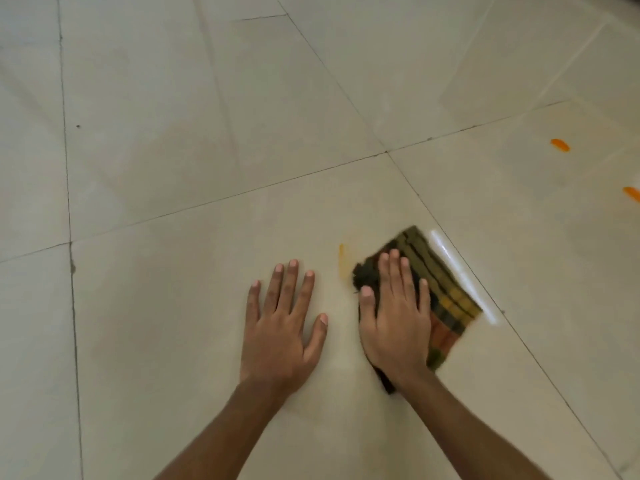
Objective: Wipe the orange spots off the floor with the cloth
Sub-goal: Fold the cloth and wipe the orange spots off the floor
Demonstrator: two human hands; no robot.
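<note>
Cloth is on the floor, right of centre in the lower half of the view: dark green/brown plaid with orange squares, folded, blurred at its right edge. Your right hand lies flat on top of it, palm down, fingers together and stretched out, pressing rather than gripping; the cloth sticks out past the fingertips and to the hand's right. Just left of the cloth's far corner there's a thin orange smear, faint and streaky, not touching the cloth as far as you can tell. Your left hand is flat on bare tile beside it, fingers spread wide, holding nothing, smear sitting between the two hands' fingertips. Two more orange spots sit well apart to the far right: one solid and oval, another cut by the frame edge. A bright glare streak runs along the cloth's right side. Floor is pale tile with dark grout lines
</note>
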